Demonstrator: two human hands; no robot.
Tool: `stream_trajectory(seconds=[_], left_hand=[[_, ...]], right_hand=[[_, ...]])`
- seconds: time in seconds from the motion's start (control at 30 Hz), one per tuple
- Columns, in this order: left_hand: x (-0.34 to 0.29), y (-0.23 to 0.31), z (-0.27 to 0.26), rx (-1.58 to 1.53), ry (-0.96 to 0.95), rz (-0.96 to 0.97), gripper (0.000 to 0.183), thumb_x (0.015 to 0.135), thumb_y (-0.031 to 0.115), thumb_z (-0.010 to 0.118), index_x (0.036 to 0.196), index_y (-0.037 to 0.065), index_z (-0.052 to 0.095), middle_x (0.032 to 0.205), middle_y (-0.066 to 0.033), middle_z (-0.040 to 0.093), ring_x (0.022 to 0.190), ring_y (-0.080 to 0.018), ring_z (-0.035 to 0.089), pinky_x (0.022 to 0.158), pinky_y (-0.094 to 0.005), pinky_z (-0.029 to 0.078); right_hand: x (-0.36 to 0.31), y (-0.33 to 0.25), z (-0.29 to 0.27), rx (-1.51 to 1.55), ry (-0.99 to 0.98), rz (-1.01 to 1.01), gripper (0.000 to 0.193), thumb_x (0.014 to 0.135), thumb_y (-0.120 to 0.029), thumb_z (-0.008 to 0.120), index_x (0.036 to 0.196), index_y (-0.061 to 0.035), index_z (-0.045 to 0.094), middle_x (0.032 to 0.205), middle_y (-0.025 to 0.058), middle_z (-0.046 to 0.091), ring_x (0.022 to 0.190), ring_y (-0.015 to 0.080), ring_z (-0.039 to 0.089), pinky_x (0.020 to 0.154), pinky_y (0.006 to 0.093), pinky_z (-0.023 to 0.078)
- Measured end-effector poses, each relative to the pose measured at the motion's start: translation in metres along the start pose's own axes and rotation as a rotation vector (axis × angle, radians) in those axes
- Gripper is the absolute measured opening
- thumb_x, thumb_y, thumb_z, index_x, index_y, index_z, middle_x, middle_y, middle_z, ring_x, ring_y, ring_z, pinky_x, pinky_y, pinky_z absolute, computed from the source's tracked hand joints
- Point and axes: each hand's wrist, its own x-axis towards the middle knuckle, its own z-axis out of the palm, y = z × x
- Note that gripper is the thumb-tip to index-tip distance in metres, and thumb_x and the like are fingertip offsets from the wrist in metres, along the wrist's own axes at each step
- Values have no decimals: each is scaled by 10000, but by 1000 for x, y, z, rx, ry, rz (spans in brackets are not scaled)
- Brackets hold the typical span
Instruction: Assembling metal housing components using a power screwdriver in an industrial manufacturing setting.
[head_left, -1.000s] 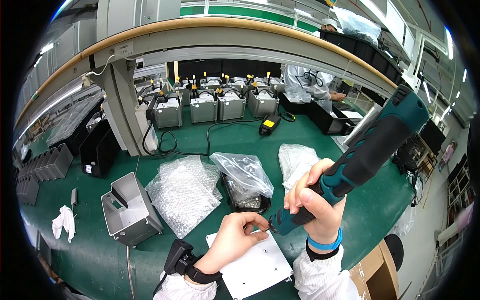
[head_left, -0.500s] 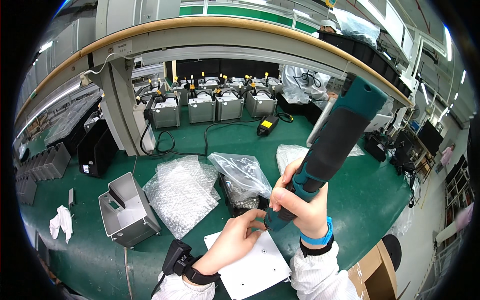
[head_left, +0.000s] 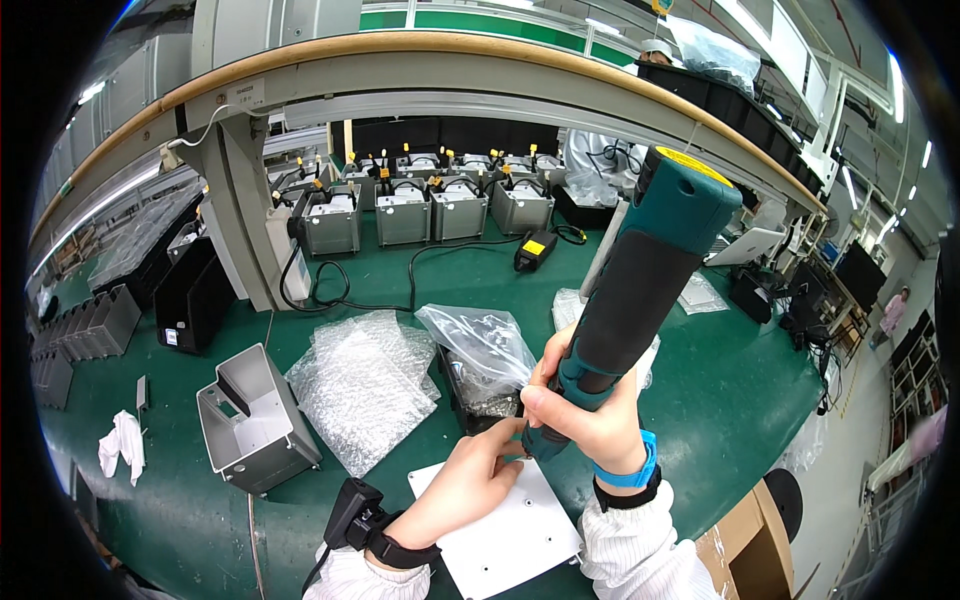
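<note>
My right hand point(head_left: 590, 420) is wrapped round a dark teal and black cordless screwdriver point(head_left: 640, 285). Its thick body leans up and to the right, and its working end points down at the far edge of a white flat plate point(head_left: 520, 535). That plate lies on the green bench and has several small holes. My left hand point(head_left: 470, 475) rests over the plate, thumb and fingertips closed together beside the tool's tip. Whatever they pinch is too small or hidden to name. Just beyond the hands stands a black tray of small metal parts point(head_left: 490, 405), partly covered by a clear plastic bag point(head_left: 480, 340).
An open grey metal housing point(head_left: 262, 440) stands at left beside bubble wrap sheets point(head_left: 365, 385). White gloves point(head_left: 123, 447) lie farther left. Several grey units with wires point(head_left: 403, 215) line the back under a shelf. A cardboard box point(head_left: 745, 545) sits at lower right.
My right hand and the screwdriver have shifted a little left, and the tool's upper end has swung left, showing a yellow end cap. My left hand and the plate have hardly moved.
</note>
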Motion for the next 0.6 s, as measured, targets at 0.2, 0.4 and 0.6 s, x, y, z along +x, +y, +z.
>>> stream_trajectory(seconds=[0.2, 0.4, 0.6], left_hand=[[1, 7, -3, -7, 37, -149, 350, 760, -28, 498, 1110, -44, 490, 882, -150, 628, 618, -170, 547, 620, -262, 450], [2, 3, -9, -386, 122, -220, 242, 799, -77, 396, 999, -53, 530, 916, -70, 559, 822, -122, 498, 759, -239, 408], [3, 1, -7, -375, 86, -258, 243, 811, -92, 389, 1004, -76, 535, 907, -100, 581, 759, -127, 560, 710, -247, 454]], right_hand=[[1, -1, 6, 60, 43, 40, 181, 696, 12, 665, 791, -31, 517, 653, 37, 571, 567, 97, 547, 528, 236, 445], [2, -1, 4, 88, 66, 62, 118, 696, -22, 681, 725, -26, 567, 625, 11, 573, 548, 74, 521, 506, 228, 417], [2, -1, 5, 82, 65, 58, 122, 694, -30, 684, 723, -28, 566, 629, 15, 578, 553, 76, 526, 512, 230, 423]])
